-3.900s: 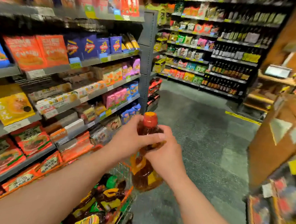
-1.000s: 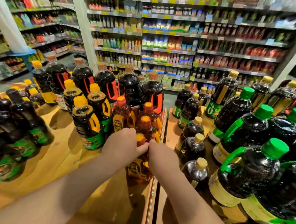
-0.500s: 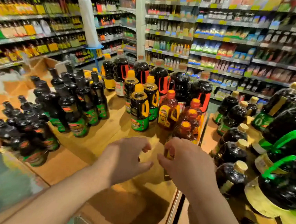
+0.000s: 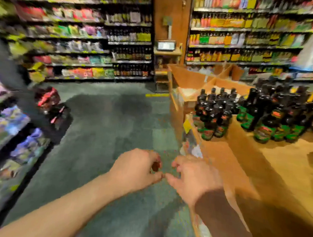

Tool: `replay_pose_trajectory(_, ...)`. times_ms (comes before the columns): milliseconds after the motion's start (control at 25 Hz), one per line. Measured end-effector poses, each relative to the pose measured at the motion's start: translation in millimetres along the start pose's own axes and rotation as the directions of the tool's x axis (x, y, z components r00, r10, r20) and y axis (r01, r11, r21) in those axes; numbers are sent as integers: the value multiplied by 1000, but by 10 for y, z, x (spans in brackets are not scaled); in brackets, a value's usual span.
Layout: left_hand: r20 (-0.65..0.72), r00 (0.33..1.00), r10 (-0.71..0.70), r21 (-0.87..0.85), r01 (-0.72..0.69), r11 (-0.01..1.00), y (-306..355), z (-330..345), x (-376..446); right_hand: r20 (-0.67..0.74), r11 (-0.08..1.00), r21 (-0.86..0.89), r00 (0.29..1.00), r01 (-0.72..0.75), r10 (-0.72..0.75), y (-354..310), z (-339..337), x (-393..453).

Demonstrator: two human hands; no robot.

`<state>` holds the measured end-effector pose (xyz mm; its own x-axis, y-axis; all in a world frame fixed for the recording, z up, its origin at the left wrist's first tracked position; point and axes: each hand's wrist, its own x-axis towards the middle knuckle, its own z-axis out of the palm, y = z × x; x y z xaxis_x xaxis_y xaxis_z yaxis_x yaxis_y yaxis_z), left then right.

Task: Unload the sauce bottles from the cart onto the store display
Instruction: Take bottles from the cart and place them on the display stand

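The view is blurred by motion. My left hand (image 4: 137,169) and my right hand (image 4: 194,180) hang side by side over the green floor, fingers loosely curled, holding nothing. The wooden store display (image 4: 282,164) lies to the right of my right hand. On it stand a cluster of dark sauce bottles with green labels (image 4: 212,111) and a second such cluster (image 4: 280,116) farther right. The cart is out of view.
Shelves of packets (image 4: 8,126) line the left side. Stocked shelving (image 4: 102,40) runs along the back, with a wooden pillar and a small scale (image 4: 166,45) between the bays. Dark packs (image 4: 49,103) sit on the floor at left. Green floor (image 4: 111,115) lies ahead.
The view has swung left, away from the display toward the aisle. Both hands have come off the orange-capped bottle set down on the display and now hang empty over the floor.
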<state>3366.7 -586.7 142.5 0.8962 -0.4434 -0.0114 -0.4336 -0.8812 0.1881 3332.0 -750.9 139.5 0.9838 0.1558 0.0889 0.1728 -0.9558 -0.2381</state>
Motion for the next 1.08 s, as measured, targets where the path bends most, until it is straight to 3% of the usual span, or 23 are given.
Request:
replay_pose_trajectory(80,-36,991,-132,9,133,991,-547,-89,-548,-60,989,-16,987,150,-150,-663,204,79)
replay_pose_trajectory(160,-72,953,-293,20,295,955,-1101,-124,-1142,-5,961,13,961,275,-275,-1393,394,90)
replay_pose_trajectory(360,-117,770,-627,15,633,774,-2012,-76,-2677,103,799,91,792,595,-602,-2937,960,77)
replay_pose_trajectory(560,-133,416,-900,-85,900,428,-2469,48,-4222,232,521,179,479,834,-847,-4381,1427,-236)
replay_pose_trajectory(640,-120,261,-958,-153,949,277,-2584,174,-4720,266,392,216,332,894,-905,-4846,1610,-355)
replay_pose_trajectory(840,-80,-74,-994,-244,968,-52,-2752,441,-5479,322,138,252,51,958,-945,-5784,2149,-475)
replay_pose_trajectory(960,-69,-237,-969,-285,936,-209,-2890,653,-5762,358,1,289,-107,957,-927,-6267,2504,-464)
replay_pose_trajectory(1080,-38,-335,-941,-231,919,-318,-2988,935,-5927,397,-89,317,-217,944,-892,-6550,2898,-478)
